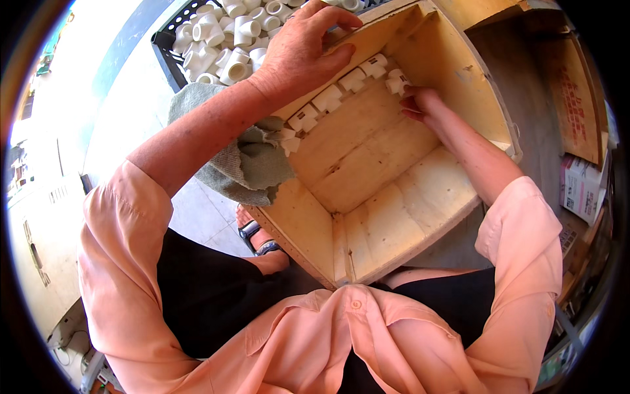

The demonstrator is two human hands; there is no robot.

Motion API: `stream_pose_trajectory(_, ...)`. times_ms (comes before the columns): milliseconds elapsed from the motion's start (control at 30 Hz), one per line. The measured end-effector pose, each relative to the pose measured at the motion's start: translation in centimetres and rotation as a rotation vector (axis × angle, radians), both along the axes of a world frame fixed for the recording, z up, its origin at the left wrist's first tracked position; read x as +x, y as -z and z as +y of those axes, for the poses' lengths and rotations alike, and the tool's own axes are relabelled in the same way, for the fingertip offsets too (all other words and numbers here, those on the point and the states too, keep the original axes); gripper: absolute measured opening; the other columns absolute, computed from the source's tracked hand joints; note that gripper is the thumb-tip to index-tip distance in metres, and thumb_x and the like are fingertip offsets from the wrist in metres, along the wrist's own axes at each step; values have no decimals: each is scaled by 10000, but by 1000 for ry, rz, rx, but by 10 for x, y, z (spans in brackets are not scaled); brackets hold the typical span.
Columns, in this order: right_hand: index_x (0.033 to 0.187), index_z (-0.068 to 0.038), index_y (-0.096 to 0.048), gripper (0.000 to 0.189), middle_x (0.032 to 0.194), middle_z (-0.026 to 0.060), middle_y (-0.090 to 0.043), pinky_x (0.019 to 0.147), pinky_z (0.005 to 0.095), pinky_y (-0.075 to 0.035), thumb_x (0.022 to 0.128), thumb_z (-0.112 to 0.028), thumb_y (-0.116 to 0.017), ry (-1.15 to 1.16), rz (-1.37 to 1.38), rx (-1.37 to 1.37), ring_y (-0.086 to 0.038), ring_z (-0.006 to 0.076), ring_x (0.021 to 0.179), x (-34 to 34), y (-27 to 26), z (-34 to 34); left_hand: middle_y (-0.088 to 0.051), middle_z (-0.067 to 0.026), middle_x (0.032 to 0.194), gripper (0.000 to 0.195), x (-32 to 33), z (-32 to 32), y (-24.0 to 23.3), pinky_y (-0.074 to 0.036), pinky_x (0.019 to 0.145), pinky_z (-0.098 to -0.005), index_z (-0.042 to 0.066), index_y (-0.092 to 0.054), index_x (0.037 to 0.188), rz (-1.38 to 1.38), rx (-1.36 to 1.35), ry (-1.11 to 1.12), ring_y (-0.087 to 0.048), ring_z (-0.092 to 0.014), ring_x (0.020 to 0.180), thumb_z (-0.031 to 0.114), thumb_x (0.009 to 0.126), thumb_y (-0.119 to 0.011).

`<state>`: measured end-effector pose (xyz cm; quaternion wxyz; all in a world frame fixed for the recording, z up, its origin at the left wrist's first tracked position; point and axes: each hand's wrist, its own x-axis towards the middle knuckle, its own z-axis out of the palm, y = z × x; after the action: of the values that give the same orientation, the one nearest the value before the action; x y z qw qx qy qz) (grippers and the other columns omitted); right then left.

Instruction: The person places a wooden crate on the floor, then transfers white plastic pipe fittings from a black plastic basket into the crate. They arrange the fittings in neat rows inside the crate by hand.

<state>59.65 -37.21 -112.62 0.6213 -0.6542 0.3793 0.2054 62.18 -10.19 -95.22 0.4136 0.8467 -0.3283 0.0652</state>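
In my right hand (421,102) is a white plastic tee pipe fitting (396,82), held by my fingertips near the far right corner of a wooden box (379,172). Several more white tee fittings (327,99) lie in a row along the box's far wall. My left hand (307,44) spans the far rim, thumb and fingers apart, with no fitting visible in it. Whether it presses on the rim is unclear. A grey-green cloth (251,162) drapes over the box's left rim, partly hidden by my left forearm.
Beyond the box stands a black perforated plastic crate (167,61) heaped with white pipe fittings (221,39). On the right are a cardboard box (573,98) with red writing and a white printed carton (583,189). My sandalled foot (257,234) rests left of the box.
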Motion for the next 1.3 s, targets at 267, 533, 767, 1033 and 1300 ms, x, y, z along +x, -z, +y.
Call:
stream_pose_trajectory(267, 1078, -41, -558, 321, 897, 126, -640, 582, 384, -552, 920, -320, -580, -87, 99, -78, -644, 230, 749, 2, 31, -14, -504, -40, 1033, 299, 3, 0, 9, -510, 761, -265, 82, -613, 1113, 7, 17, 85, -595, -130, 818, 8, 824, -605)
stream_pose_trajectory(533, 1049, -75, -594, 389, 918, 91, -704, 641, 318, -526, 949, -437, -496, -273, 282, 48, -660, 183, 740, -5, -2, 3, -520, -53, 1055, 298, 1, 3, 9, -508, 761, -261, 80, -618, 1110, -14, 38, 66, -592, -144, 846, 23, 818, -614)
stream_pose_trajectory(767, 1008, -81, -534, 297, 906, 101, -712, 596, 349, -517, 966, -368, -470, -108, 99, 99, -670, 177, 684, 10, 22, 1, -527, -56, 1082, 305, 5, 3, 17, -506, 745, -264, 87, -625, 1105, -138, 107, 9, -590, -157, 850, 19, 808, -624)
stream_pose_trajectory(1033, 1061, -68, -513, 308, 898, 124, -707, 578, 355, -499, 972, -358, -457, -149, 97, 51, -662, 181, 677, 13, 12, 7, -527, -54, 1105, 313, 3, 4, 15, -511, 744, -265, 101, -631, 1109, -141, 129, 2, -588, -162, 852, 17, 808, -630)
stream_pose_trajectory(1300, 1094, -32, -537, 352, 837, 119, -711, 487, 312, -461, 970, -351, -454, -9, 23, 35, -622, 171, 564, 15, 21, 13, -513, -59, 1119, 328, 3, 4, 14, -522, 759, -257, 95, -626, 1122, -116, 132, 24, -593, -157, 884, -6, 810, -625)
